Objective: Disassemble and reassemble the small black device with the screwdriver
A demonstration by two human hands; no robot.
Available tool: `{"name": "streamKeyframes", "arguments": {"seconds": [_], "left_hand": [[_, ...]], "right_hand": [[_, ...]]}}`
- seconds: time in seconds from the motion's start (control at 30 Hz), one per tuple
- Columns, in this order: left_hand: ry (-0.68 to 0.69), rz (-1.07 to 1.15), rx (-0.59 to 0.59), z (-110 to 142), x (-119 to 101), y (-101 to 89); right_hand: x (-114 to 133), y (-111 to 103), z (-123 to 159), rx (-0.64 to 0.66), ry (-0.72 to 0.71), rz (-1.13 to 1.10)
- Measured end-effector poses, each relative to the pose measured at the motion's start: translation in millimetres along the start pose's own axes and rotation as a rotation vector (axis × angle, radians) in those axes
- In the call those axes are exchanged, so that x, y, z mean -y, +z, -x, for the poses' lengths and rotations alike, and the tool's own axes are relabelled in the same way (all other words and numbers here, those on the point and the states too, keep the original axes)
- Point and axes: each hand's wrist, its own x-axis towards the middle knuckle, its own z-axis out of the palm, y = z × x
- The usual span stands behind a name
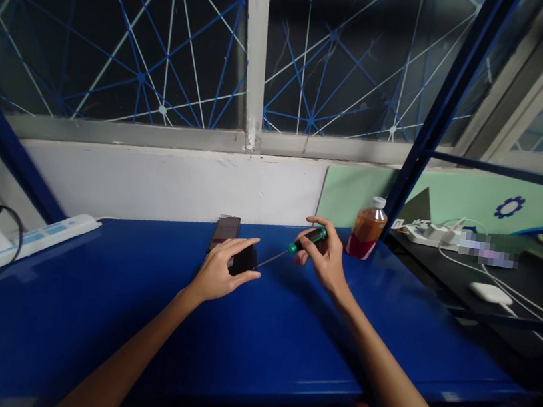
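My left hand [222, 269] is wrapped round a small black box-like device [244, 262], thumb on its near side and fingers over the far side. Part of the device is hidden under the palm, and its exact kind does not show. In my right hand [327, 255] is a screwdriver [309, 239] with a black and green handle. Its thin metal shaft slants down to the left, and the tip meets or nearly meets the right end of the black device. Just behind my left hand a phone [226, 231] lies on the blue table [282, 340].
A bottle of reddish drink [367, 229] stands at the table's back right. On the left lies a white power strip [22, 249] with a black cable. To the right, a black desk [538, 281] holds cables and a white charger [490, 293]. Blue metal posts rise at both sides.
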Motion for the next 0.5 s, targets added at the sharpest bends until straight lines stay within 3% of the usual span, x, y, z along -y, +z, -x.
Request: {"name": "streamKeyframes", "arguments": {"seconds": [0.17,0.5], "left_hand": [[0.008,-0.003,0.007,0.8,0.4,1.0],[0.006,-0.002,-0.008,1.1,1.2,0.3]], "right_hand": [[0.9,-0.8,-2.0,-0.030,0.051,0.022],[0.4,3.0,0.3,-0.152,-0.002,0.190]]}}
